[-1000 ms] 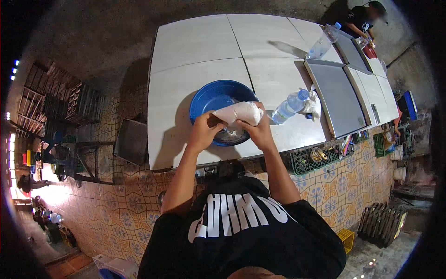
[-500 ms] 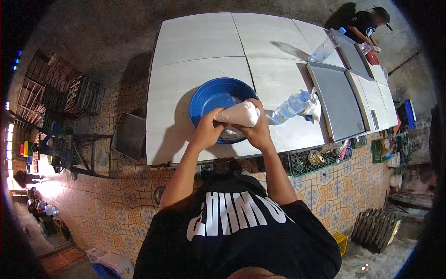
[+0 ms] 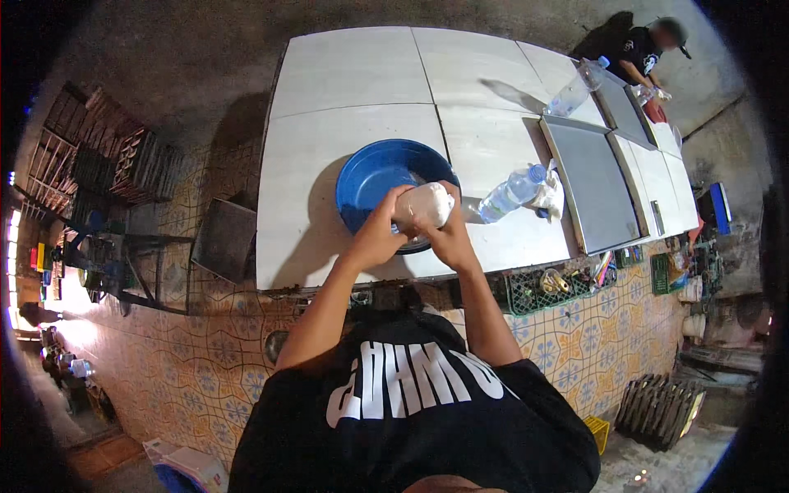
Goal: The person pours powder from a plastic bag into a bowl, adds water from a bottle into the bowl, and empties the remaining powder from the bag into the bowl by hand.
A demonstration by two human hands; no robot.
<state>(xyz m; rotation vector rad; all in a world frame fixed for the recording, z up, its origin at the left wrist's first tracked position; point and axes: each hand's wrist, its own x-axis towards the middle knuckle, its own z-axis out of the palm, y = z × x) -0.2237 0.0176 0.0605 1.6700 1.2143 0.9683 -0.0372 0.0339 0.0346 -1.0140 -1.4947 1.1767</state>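
Note:
Over a blue plastic basin (image 3: 366, 177) I grip a bag of pale powder (image 3: 424, 204) with both hands. My left hand (image 3: 382, 226) is wrapped round the bag's left part, thumb and fingers pressed on it, and my right hand (image 3: 444, 232) holds its right part from below and behind. Some white stuff shows at the basin's bottom, mostly hidden by my hands. Just right of the basin stands a clear water bottle (image 3: 505, 197) with a blue cap, beside a crumpled white bag (image 3: 549, 191).
The white tiled table (image 3: 345, 70) holds grey metal trays (image 3: 590, 181) and another clear bottle (image 3: 567, 94). At the far right a co-worker (image 3: 645, 53) in a black shirt bends over a red item. Green crates (image 3: 542, 292) sit below the near edge. Stacked racks (image 3: 90, 160) stand left.
My left hand has shifted right and up along the bag, now covering more of its left end. The bag looks more bunched. The co-worker's hands have moved slightly.

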